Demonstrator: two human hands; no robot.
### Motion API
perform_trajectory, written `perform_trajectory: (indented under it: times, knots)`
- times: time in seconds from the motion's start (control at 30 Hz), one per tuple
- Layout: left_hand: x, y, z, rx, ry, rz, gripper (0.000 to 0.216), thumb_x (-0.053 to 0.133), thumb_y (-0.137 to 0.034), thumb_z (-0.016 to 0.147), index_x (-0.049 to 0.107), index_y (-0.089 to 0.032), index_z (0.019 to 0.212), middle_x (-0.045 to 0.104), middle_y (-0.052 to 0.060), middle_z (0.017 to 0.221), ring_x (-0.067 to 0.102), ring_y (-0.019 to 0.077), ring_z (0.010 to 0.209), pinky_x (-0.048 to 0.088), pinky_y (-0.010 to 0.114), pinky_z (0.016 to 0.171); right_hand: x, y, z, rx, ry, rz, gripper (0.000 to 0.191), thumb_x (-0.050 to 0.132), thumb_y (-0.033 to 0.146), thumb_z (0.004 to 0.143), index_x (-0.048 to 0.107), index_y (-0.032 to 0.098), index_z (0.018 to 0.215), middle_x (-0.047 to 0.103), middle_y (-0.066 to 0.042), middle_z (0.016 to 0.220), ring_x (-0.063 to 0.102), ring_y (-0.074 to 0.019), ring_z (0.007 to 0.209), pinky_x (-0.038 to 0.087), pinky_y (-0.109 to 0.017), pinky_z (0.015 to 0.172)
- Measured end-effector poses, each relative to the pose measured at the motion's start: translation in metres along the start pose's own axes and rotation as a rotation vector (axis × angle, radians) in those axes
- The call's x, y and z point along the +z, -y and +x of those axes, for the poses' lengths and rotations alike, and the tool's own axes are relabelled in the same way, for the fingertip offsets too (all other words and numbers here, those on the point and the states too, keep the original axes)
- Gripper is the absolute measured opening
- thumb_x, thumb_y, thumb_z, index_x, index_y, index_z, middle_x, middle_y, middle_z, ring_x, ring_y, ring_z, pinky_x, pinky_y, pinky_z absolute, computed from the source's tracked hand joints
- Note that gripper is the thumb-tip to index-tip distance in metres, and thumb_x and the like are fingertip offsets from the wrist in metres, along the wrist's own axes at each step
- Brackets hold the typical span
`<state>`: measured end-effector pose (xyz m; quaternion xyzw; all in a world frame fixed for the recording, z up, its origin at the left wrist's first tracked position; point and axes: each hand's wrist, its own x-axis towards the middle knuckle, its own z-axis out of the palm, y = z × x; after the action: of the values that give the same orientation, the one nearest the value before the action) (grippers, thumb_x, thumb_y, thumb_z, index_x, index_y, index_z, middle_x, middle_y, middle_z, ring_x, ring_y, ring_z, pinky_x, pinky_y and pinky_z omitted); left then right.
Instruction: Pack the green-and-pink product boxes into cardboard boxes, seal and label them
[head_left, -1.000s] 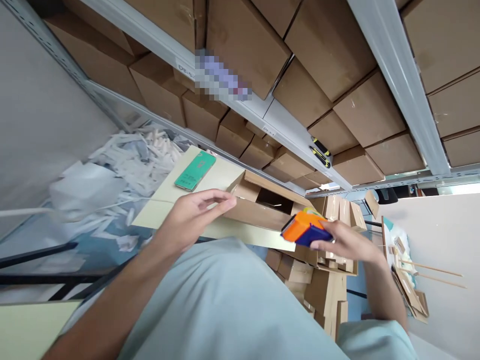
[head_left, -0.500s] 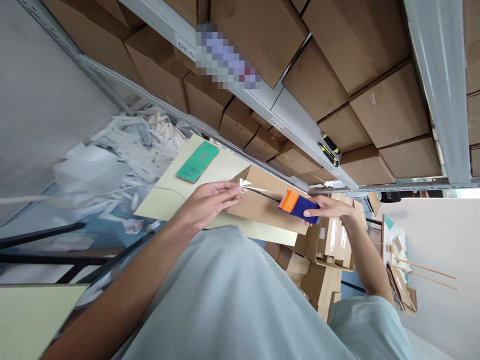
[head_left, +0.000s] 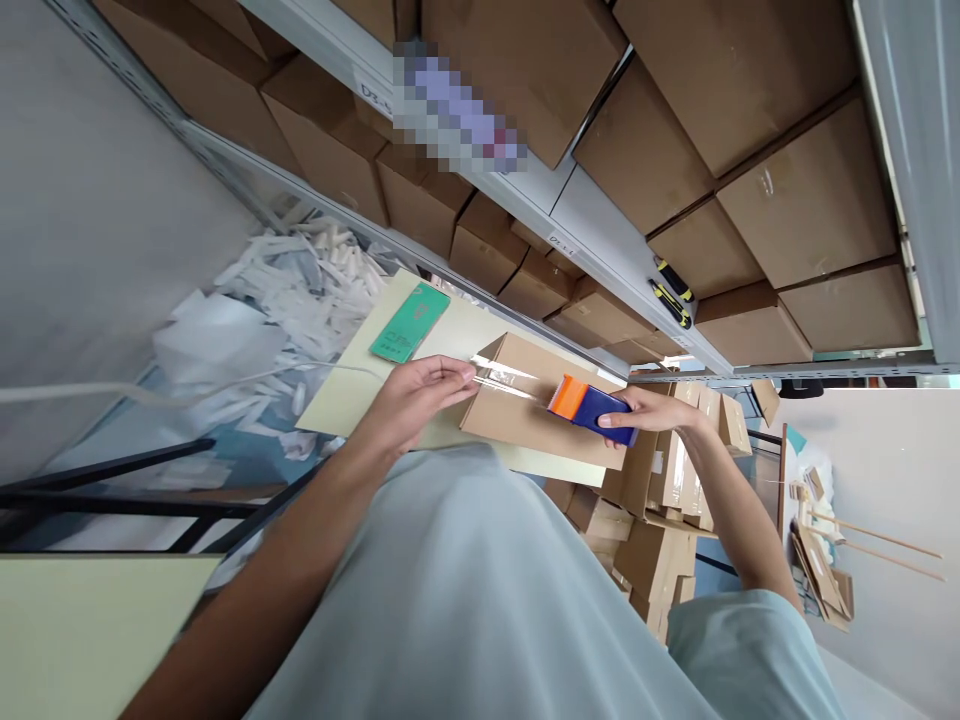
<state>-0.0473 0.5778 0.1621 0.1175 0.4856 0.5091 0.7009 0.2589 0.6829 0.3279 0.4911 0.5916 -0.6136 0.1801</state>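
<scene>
A closed cardboard box lies on the pale yellow table in front of me. My right hand grips a blue and orange tape dispenser, held against the top of the box. From it a strip of clear packing tape runs left along the box's top. My left hand pinches the tape's free end at the box's left edge, thumb and fingers closed together. Left of the box, a flat green packet rests on the table.
Shelves packed with cardboard boxes rise behind the table. Two yellow and black utility knives lie on a shelf edge. White scraps are heaped at the left. More cartons stand at the lower right, and a white cord crosses the left side.
The tape dispenser has moved slightly left along the box, and the tape now lies flatter over the seam. My view has shifted a little, so the surroundings appear further right.
</scene>
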Motion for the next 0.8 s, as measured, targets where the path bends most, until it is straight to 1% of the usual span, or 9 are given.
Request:
perform_trajectory:
  times: [0.13, 0.2, 0.3, 0.4, 0.47, 0.57, 0.63, 0.7, 0.8]
  knots:
    - [-0.007, -0.002, 0.002, -0.026, 0.006, -0.053, 0.039, 0.101, -0.039, 0.063, 0.073, -0.018, 0.078, 0.071, 0.003, 0.085, 0.074, 0.0214, 0.090, 0.065, 0.055, 0.109, 0.004, 0.004, 0.006, 0.058, 0.106, 0.052, 0.051, 0.085, 0.071, 0.085, 0.076, 0.021, 0.093, 0.081, -0.002, 0.081, 0.074, -0.0184, 0.065, 0.063, -0.029, 0.063]
    - [-0.009, -0.001, 0.005, -0.037, -0.013, -0.050, 0.037, 0.100, -0.037, 0.065, 0.071, -0.018, 0.078, 0.068, 0.002, 0.083, 0.072, 0.0207, 0.088, 0.067, 0.054, 0.107, 0.005, 0.008, 0.009, 0.078, 0.100, 0.048, 0.053, 0.084, 0.073, 0.085, 0.076, 0.021, 0.088, 0.079, -0.002, 0.078, 0.073, -0.0179, 0.065, 0.062, -0.029, 0.064]
    - [-0.012, 0.006, 0.013, -0.053, -0.039, -0.033, 0.036, 0.099, -0.036, 0.067, 0.070, -0.018, 0.078, 0.068, 0.003, 0.082, 0.072, 0.0210, 0.087, 0.069, 0.052, 0.100, 0.007, 0.012, 0.013, 0.093, 0.069, 0.047, 0.054, 0.089, 0.072, 0.080, 0.077, 0.020, 0.082, 0.076, -0.001, 0.072, 0.072, -0.0188, 0.062, 0.062, -0.030, 0.062]
    - [-0.018, 0.022, 0.025, -0.058, -0.067, -0.006, 0.036, 0.098, -0.038, 0.066, 0.072, -0.017, 0.080, 0.071, 0.004, 0.084, 0.072, 0.0202, 0.084, 0.070, 0.048, 0.092, 0.008, 0.010, 0.017, 0.087, 0.080, 0.044, 0.054, 0.090, 0.071, 0.080, 0.077, 0.019, 0.083, 0.076, -0.001, 0.073, 0.071, -0.0173, 0.061, 0.062, -0.029, 0.061]
    - [-0.022, 0.035, 0.035, -0.053, -0.092, 0.021, 0.037, 0.099, -0.040, 0.063, 0.075, -0.017, 0.081, 0.074, 0.006, 0.086, 0.072, 0.0200, 0.083, 0.069, 0.041, 0.085, 0.008, 0.006, 0.020, 0.091, 0.120, 0.039, 0.054, 0.088, 0.072, 0.083, 0.075, 0.019, 0.086, 0.077, 0.000, 0.075, 0.071, -0.0154, 0.062, 0.061, -0.027, 0.063]
    - [-0.025, 0.055, 0.047, -0.065, -0.109, 0.084, 0.045, 0.100, -0.046, 0.054, 0.080, -0.017, 0.081, 0.078, 0.008, 0.085, 0.070, 0.0195, 0.079, 0.060, 0.030, 0.070, 0.008, 0.001, 0.022, 0.096, 0.147, 0.026, 0.056, 0.085, 0.074, 0.086, 0.073, 0.020, 0.089, 0.078, 0.000, 0.078, 0.071, -0.0140, 0.065, 0.061, -0.026, 0.067]
    - [-0.024, 0.066, 0.051, -0.068, -0.109, 0.126, 0.051, 0.100, -0.050, 0.051, 0.083, -0.017, 0.085, 0.081, 0.010, 0.087, 0.069, 0.0186, 0.076, 0.054, 0.027, 0.064, 0.009, 0.000, 0.022, 0.095, 0.144, -0.001, 0.058, 0.083, 0.076, 0.087, 0.072, 0.020, 0.089, 0.079, -0.001, 0.081, 0.072, -0.0140, 0.067, 0.061, -0.025, 0.069]
    - [-0.021, 0.074, 0.050, -0.025, -0.138, 0.157, 0.052, 0.098, -0.053, 0.053, 0.085, -0.018, 0.088, 0.084, 0.011, 0.091, 0.070, 0.0195, 0.077, 0.054, 0.028, 0.066, 0.011, 0.001, 0.021, 0.092, 0.145, -0.025, 0.060, 0.081, 0.079, 0.087, 0.072, 0.020, 0.089, 0.079, -0.001, 0.082, 0.072, -0.0144, 0.069, 0.061, -0.026, 0.070]
    - [-0.016, 0.080, 0.044, 0.108, -0.202, 0.196, 0.044, 0.092, -0.053, 0.063, 0.086, -0.019, 0.090, 0.086, 0.011, 0.098, 0.076, 0.0238, 0.089, 0.060, 0.032, 0.078, 0.014, 0.002, 0.020, 0.089, 0.148, -0.039, 0.061, 0.080, 0.080, 0.087, 0.071, 0.021, 0.089, 0.078, -0.001, 0.080, 0.072, -0.0145, 0.068, 0.060, -0.026, 0.069]
